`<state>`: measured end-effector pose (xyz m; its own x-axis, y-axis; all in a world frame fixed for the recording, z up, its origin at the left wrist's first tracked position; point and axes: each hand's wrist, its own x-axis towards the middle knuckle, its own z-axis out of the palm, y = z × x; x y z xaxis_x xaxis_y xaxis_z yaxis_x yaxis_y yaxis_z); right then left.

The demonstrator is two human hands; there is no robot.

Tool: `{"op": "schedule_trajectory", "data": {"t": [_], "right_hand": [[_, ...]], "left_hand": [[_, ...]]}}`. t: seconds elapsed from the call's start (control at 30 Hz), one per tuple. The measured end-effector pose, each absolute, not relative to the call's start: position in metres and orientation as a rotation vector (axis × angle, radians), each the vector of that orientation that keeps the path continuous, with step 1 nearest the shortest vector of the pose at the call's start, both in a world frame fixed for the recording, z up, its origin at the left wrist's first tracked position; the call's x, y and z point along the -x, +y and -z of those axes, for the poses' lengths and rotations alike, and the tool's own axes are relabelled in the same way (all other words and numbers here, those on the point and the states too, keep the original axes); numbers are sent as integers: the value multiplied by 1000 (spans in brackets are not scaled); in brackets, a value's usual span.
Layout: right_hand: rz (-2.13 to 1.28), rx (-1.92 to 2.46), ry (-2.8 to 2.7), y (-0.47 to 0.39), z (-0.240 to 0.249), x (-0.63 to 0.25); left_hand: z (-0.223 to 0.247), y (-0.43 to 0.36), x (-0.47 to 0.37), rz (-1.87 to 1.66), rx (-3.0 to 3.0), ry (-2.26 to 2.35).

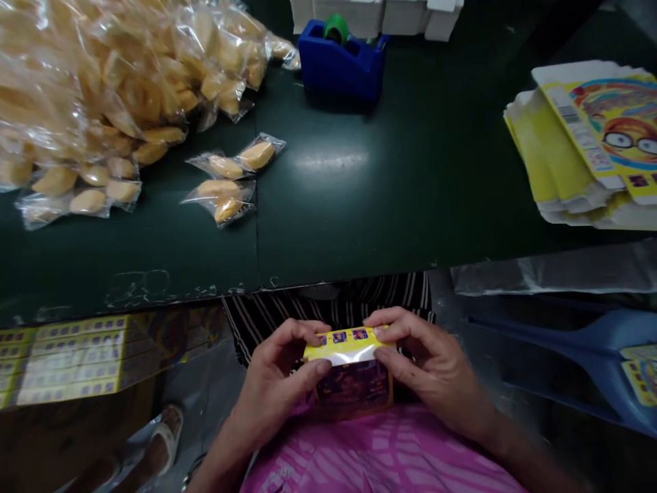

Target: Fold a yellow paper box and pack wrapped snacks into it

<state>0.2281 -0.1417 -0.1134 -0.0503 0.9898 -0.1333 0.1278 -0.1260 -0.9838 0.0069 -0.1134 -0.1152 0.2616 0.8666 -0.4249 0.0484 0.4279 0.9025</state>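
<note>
1 yellow box (346,352) is held over the lap, just off the near edge of the dark green surface (349,219), in front of a pink garment (380,455). Its long axis runs left to right, roughly parallel to that edge; the narrow yellow side with small pictures faces up, and a broader dark printed side faces the wearer. Counts: 1 blue tape dispenser (341,68) bearing 1 green roll (336,29); 2 clear packets (220,198) lying apart from the pile, 2 tan pieces visible in each; pile of wrapped pieces (113,96) too overlapped to count; flattened cartons (559,150) at right, likewise uncounted. Left grip (280,370) pinches the box's left end, right grip (431,363) its right end, thumbs on the near side, fingers over the top. The box lies between the 2 grips, its middle uncovered.
</note>
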Motion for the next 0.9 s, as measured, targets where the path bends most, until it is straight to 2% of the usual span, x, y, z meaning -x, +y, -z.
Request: {"op": "schedule_trajectory", "data": {"t": [0.13, 0.33, 0.73, 0.9], "right_hand": [[-1232, 1415, -1366, -132, 113, -227], [-1184, 1411, -1446, -114, 106, -222], [-1061, 1170, -1540, -135, 147, -230], [-1238, 1225, -1507, -122, 132, -238]], "left_hand": [[108, -102, -9, -666, -1314, 1209], [100, -82, -7, -644, -1255, 1203], [136, -113, -6, -981, -1865, 1190], [129, -104, -6, -842, -1608, 1257]]}}
